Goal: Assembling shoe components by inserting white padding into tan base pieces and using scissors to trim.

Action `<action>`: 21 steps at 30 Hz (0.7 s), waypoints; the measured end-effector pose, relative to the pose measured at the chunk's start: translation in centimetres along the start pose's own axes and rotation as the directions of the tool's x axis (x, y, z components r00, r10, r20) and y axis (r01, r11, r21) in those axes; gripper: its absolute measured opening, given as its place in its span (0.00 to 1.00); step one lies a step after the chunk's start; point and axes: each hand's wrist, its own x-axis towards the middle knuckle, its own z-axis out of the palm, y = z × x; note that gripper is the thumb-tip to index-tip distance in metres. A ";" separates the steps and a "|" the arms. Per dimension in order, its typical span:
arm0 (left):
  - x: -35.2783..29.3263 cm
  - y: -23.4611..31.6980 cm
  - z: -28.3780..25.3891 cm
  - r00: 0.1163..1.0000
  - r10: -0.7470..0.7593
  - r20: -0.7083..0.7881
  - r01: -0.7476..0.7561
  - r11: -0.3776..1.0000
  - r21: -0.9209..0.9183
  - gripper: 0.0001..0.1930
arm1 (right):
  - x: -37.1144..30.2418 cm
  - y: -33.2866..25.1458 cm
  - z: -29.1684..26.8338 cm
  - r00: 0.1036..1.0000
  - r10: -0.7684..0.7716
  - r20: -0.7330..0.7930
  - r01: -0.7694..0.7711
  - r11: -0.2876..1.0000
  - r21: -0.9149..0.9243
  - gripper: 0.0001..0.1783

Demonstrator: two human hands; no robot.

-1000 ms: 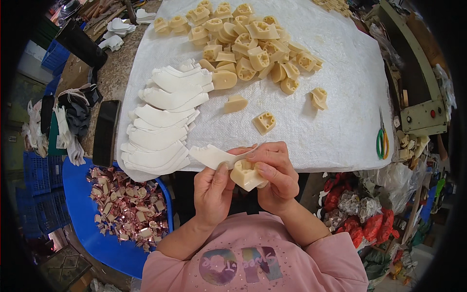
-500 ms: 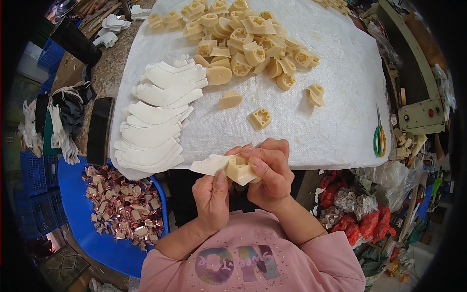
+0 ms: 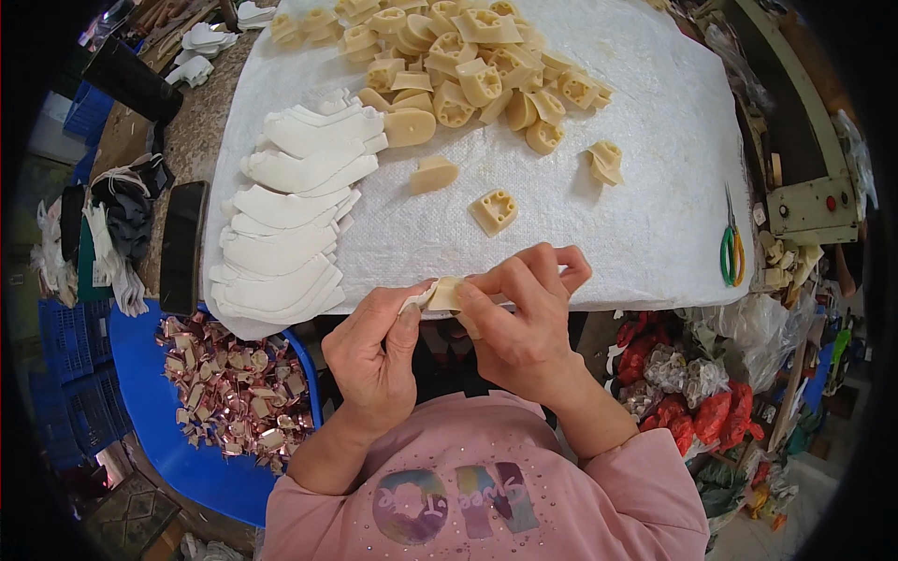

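Observation:
My left hand (image 3: 374, 351) pinches a small white cover piece (image 3: 418, 301) between thumb and fingers, against the side of a cream plastic shoe heel (image 3: 446, 294). My right hand (image 3: 522, 323) grips that heel from the other side, its fingers bent over it. Both hands are just over the front edge of the table, and the fingers hide most of the heel and cover. Beyond them on the table lie a loose heel (image 3: 494, 212) with holes in its top, another heel (image 3: 434, 175) on its side, and a third (image 3: 605, 163) farther right.
White curved cover pieces (image 3: 285, 243) lie in overlapping stacks at left. A heap of cream heels (image 3: 468, 70) covers the back. Scissors (image 3: 731, 252) lie near the right edge. A blue bin (image 3: 150, 430) holds pinkish metallic pieces. A phone (image 3: 183, 248) lies left of the table.
The white cover no longer sticks out to the left; it is now bunched against the heel, between my left fingers. My left hand has turned and moved left; the right hand's fingers have lifted.

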 end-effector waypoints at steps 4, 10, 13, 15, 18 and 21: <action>-0.1 -0.4 0.6 0.999 0.053 0.007 -0.054 0.995 0.083 0.09 | -0.2 0.3 0.0 0.992 -0.012 0.127 0.010 1.000 0.022 0.16; 0.2 -0.8 0.9 0.958 0.262 0.117 -0.286 0.907 0.310 0.09 | -1.1 1.5 1.1 0.985 -0.001 0.171 -0.020 0.993 0.120 0.17; 0.1 -1.0 0.6 0.975 0.188 0.122 -0.205 0.967 0.149 0.10 | -1.4 2.1 2.0 0.999 0.054 -0.007 -0.049 0.951 0.305 0.18; 0.1 -1.5 0.2 0.991 0.066 0.114 -0.065 0.998 -0.016 0.10 | -1.2 2.3 1.8 0.999 0.042 -0.003 -0.038 0.926 0.375 0.18; 0.0 -3.2 0.6 0.996 0.067 0.064 -0.044 0.952 -0.304 0.09 | -1.5 2.3 1.9 0.999 0.042 0.027 -0.050 0.852 0.521 0.18; 0.2 -2.9 0.9 0.983 0.171 0.068 -0.159 0.974 -0.159 0.06 | -1.7 2.4 1.7 0.996 0.060 0.068 -0.089 0.787 0.611 0.18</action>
